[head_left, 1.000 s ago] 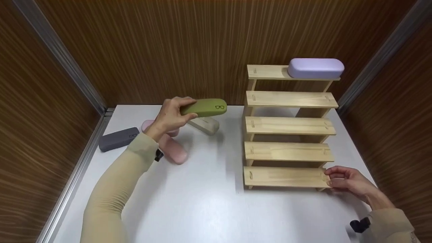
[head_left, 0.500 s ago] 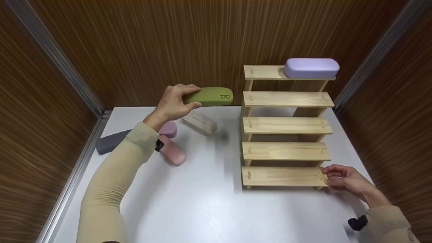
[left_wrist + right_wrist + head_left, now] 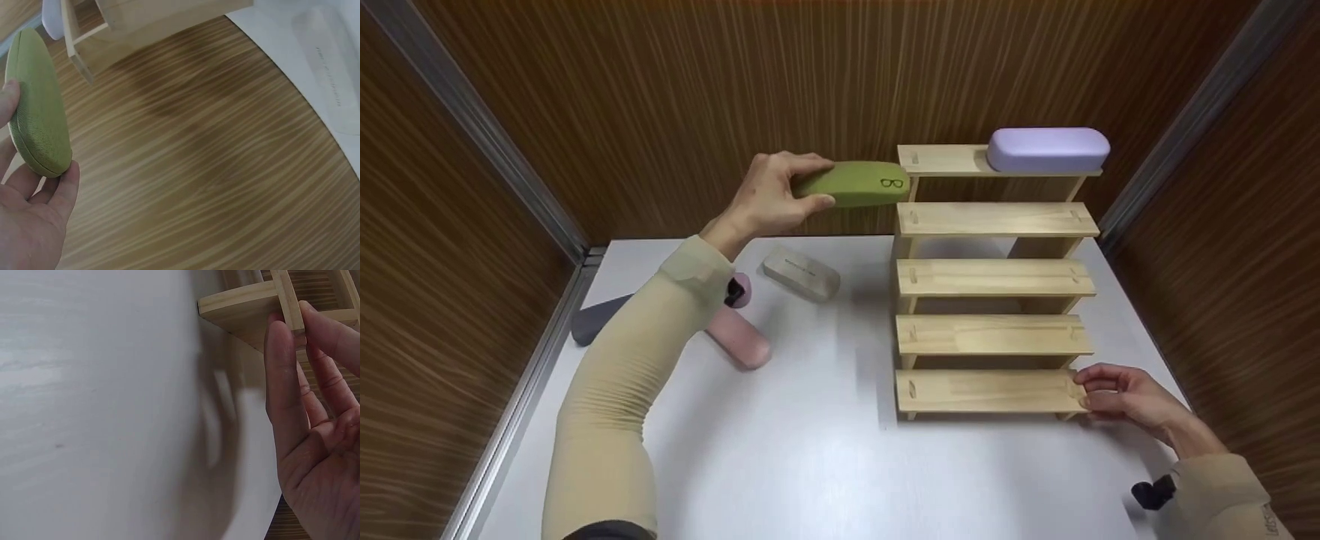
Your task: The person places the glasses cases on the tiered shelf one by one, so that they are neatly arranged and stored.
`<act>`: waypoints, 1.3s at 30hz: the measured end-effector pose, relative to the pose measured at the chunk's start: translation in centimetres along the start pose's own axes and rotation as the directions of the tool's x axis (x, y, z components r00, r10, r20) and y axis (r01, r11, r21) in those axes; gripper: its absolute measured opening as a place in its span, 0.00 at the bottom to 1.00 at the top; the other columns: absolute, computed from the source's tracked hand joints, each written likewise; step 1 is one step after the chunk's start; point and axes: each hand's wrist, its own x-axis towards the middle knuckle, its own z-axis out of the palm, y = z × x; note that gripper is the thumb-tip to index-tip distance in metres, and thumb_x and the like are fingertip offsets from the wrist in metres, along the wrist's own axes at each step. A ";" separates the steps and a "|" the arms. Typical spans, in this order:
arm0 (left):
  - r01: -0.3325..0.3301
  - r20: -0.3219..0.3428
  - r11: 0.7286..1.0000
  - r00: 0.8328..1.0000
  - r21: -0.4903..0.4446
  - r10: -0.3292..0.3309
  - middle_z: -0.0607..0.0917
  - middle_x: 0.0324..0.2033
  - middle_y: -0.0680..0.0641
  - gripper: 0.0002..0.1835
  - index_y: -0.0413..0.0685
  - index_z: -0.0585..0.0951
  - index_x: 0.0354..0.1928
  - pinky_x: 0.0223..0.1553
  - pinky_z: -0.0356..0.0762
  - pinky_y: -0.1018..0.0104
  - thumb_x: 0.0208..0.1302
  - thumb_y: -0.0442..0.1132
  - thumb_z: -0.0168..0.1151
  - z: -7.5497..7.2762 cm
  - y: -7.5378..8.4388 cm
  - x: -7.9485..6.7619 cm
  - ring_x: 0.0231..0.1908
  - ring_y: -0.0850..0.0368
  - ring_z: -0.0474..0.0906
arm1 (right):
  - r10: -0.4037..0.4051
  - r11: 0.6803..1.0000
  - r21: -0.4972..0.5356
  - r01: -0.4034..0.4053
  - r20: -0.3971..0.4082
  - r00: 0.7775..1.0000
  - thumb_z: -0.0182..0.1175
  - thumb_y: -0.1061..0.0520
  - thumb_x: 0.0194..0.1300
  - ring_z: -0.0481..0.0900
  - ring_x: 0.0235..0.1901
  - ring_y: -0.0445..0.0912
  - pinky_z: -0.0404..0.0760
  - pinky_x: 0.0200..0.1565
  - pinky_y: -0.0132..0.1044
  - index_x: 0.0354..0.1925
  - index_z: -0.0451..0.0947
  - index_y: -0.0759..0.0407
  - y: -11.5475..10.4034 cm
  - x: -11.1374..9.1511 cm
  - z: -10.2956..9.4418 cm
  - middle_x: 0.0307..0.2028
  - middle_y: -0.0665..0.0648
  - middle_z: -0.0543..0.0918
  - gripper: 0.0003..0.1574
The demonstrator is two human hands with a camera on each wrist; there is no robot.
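My left hand (image 3: 771, 196) pinches a green glasses case (image 3: 859, 184) by its left end, thumb in front and fingers behind. The case is in the air, its right end beside the left end of the top shelf in the head view. In the left wrist view the green case (image 3: 40, 107) stands between thumb and fingertips. My right hand (image 3: 1136, 401) pinches the right end of the lowest board of a wooden tiered shelf (image 3: 990, 391); the right wrist view shows thumb and fingers on either side of the board (image 3: 289, 304). A lilac glasses case (image 3: 1048, 150) lies on the top tier's right.
On the white table (image 3: 810, 465) at left lie a beige glasses case (image 3: 801, 274), a pink case (image 3: 740, 339), a mauve case (image 3: 742, 289) and a dark grey case (image 3: 596, 321), the last three partly behind my left arm. Wood-patterned walls (image 3: 720, 97) enclose the table.
My left hand has lifted the green case up and to the right, from above the beige case to the top shelf's left end. My right hand stays on the lowest board.
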 end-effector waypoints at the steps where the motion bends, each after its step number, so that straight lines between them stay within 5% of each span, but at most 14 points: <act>1: -0.001 0.004 1.000 1.000 0.000 0.001 0.91 0.68 0.45 0.28 0.48 0.88 0.70 0.67 0.84 0.50 0.70 0.45 0.79 0.1 0.2 0.3 0.64 0.47 0.87 | 0.000 1.000 0.000 0.000 -0.001 1.000 0.65 0.71 0.75 0.92 0.43 0.38 0.94 0.43 0.33 0.54 0.89 0.45 0.0 0.0 0.0 0.45 0.41 0.92 0.22; 25: 0.059 0.058 0.998 0.997 -0.001 -0.059 0.90 0.68 0.47 0.29 0.50 0.85 0.74 0.62 0.85 0.67 0.74 0.46 0.77 3.4 3.9 8.1 0.58 0.61 0.88 | 0.013 1.000 -0.013 -0.013 -0.009 1.000 0.65 0.70 0.76 0.92 0.43 0.38 0.93 0.44 0.33 0.54 0.88 0.45 0.0 -0.3 0.5 0.44 0.42 0.92 0.22; 39: 0.123 0.077 0.992 0.990 -0.024 -0.120 0.88 0.72 0.49 0.30 0.52 0.82 0.77 0.70 0.82 0.64 0.76 0.46 0.75 6.8 5.0 10.5 0.64 0.58 0.87 | -0.013 1.000 0.002 0.013 0.013 1.000 0.66 0.71 0.74 0.92 0.41 0.38 0.94 0.43 0.34 0.54 0.88 0.46 -0.3 -0.4 1.1 0.44 0.42 0.93 0.22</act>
